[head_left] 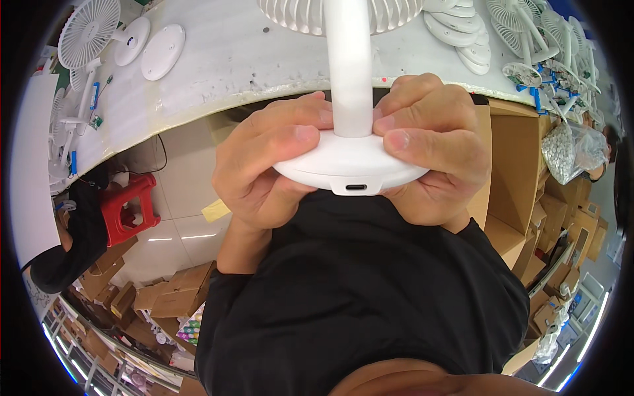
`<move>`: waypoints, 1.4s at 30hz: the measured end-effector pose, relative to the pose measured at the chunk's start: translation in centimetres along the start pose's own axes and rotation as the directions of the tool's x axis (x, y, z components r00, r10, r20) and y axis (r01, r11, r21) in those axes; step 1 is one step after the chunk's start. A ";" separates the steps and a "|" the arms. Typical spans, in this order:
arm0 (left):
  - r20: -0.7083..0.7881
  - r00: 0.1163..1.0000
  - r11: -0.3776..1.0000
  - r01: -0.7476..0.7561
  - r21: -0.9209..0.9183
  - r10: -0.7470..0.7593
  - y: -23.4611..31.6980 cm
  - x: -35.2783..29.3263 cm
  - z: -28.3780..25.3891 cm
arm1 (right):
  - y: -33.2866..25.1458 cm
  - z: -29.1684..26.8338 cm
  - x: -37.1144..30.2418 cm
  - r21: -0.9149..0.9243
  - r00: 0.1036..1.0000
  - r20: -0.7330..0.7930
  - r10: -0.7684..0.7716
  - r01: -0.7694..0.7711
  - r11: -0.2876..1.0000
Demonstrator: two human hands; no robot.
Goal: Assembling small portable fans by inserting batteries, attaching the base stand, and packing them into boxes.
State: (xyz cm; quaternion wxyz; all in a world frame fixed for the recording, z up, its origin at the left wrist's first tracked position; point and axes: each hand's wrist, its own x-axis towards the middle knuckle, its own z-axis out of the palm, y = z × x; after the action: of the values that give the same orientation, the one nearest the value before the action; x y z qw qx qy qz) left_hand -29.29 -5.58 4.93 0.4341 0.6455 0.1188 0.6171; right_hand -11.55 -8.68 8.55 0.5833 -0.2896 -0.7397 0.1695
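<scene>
A white desk fan (350,72) is held up close in front of me, over the near edge of the table. Its round base (353,158) faces me with a small charging port (356,187) on the rim. The stem rises from the base, and part of the ribbed fan head shows at the top. My left hand (264,158) grips the base's left side, fingers on top and thumb below. On the right side my right hand (436,145) grips it likewise. The underside of the base is hidden.
White table (218,59) ahead, with a loose round base plate (163,51) and fans at left. Stacked white discs (459,30) and fans with exposed wiring stand at right. A red stool (130,208), another person's dark sleeve (72,231) and cardboard boxes (181,290) surround me.
</scene>
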 end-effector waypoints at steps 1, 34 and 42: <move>-0.006 1.000 1.000 0.018 0.005 -0.018 0.2 0.2 0.3 | 0.0 0.0 -0.1 -0.012 1.000 -0.010 -0.019 0.019 1.000; 0.156 0.987 0.995 0.061 -0.084 -0.047 0.7 0.3 -0.1 | -1.6 0.9 1.1 -0.137 0.968 -0.034 -0.248 0.241 0.961; -0.279 0.818 0.815 0.342 -0.468 -0.503 2.0 1.1 3.6 | -1.0 1.4 0.4 -0.119 0.988 -0.122 -0.090 0.075 0.990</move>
State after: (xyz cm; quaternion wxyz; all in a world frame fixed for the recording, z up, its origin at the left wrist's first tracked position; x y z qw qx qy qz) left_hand -26.56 -7.57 7.62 0.6515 0.3638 0.2183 0.6289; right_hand -13.19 -9.01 9.08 0.6183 -0.3019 -0.7208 0.0838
